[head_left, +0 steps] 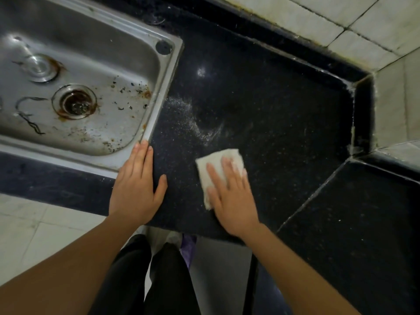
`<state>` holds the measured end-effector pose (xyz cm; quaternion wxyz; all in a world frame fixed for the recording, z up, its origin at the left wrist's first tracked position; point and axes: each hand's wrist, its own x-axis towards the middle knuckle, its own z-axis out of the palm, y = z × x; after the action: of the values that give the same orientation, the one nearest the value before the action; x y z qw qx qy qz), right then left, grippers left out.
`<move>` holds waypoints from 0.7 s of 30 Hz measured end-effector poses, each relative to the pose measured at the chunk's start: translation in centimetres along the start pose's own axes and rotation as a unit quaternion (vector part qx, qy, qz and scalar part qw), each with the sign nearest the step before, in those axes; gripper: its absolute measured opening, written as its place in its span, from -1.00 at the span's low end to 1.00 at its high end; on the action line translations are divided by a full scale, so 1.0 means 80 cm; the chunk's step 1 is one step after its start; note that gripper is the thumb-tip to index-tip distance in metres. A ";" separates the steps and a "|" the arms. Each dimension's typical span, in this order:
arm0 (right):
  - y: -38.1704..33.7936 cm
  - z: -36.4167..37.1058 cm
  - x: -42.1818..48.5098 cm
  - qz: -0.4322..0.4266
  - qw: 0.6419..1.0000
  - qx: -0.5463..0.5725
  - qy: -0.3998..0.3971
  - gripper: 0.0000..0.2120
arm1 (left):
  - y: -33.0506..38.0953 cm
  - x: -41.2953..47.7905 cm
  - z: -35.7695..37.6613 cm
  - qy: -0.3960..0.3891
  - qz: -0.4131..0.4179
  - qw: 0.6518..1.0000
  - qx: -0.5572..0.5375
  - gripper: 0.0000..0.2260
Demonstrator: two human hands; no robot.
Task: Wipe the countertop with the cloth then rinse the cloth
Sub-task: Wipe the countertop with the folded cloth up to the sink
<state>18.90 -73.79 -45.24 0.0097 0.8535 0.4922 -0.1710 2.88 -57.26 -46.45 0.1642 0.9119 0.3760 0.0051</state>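
Note:
A folded white cloth (218, 163) lies on the black speckled countertop (272, 114) near its front edge. My right hand (231, 196) presses flat on the cloth with straight, spread fingers. My left hand (136, 187) rests flat on the counter beside the sink's front right corner, fingers straight and holding nothing. A pale dusty smear (200, 126) marks the counter just beyond the cloth.
A stained steel sink (145, 119) with a rusty drain (76, 102) fills the upper left. A raised black ledge (350, 105) and tiled wall (386, 26) bound the counter at back and right. My dark-trousered legs (159, 280) stand below the counter edge.

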 end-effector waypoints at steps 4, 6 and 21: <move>0.029 -0.011 -0.004 -0.139 0.989 -0.032 -0.027 -0.50 | 0.000 0.000 0.000 0.000 0.001 1.000 -0.003 -0.38; 0.056 -0.021 0.025 -0.104 0.994 -0.037 -0.015 -0.49 | -0.001 0.000 0.001 0.000 0.002 1.000 -0.005 -0.38; -0.033 -0.012 0.035 -0.043 0.999 0.010 -0.012 -0.49 | 0.001 0.000 -0.004 0.002 0.001 1.000 -0.013 -0.38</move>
<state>18.19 -69.91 -44.75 -0.0007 0.8293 0.5269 -0.1864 2.88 -57.20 -46.14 0.1754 0.9101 0.3753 0.0125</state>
